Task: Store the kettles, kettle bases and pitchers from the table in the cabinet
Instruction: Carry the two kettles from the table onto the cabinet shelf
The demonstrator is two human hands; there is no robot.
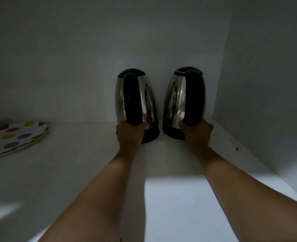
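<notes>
Two steel kettles with black lids, handles and bottoms stand upright side by side on the white cabinet shelf [85, 172], close to the back wall. My left hand [129, 134] is closed around the lower end of the handle of the left kettle [120, 100]. My right hand [197, 132] grips the lower handle of the right kettle [174, 100], which stands near the right wall. Both handles face me. No kettle bases or pitchers are in view.
A plate with coloured dots [13, 137] lies at the left of the shelf. The cabinet's right side wall [266, 84] rises just beyond the right kettle. A small dark mark [237, 148] sits on the shelf by that wall.
</notes>
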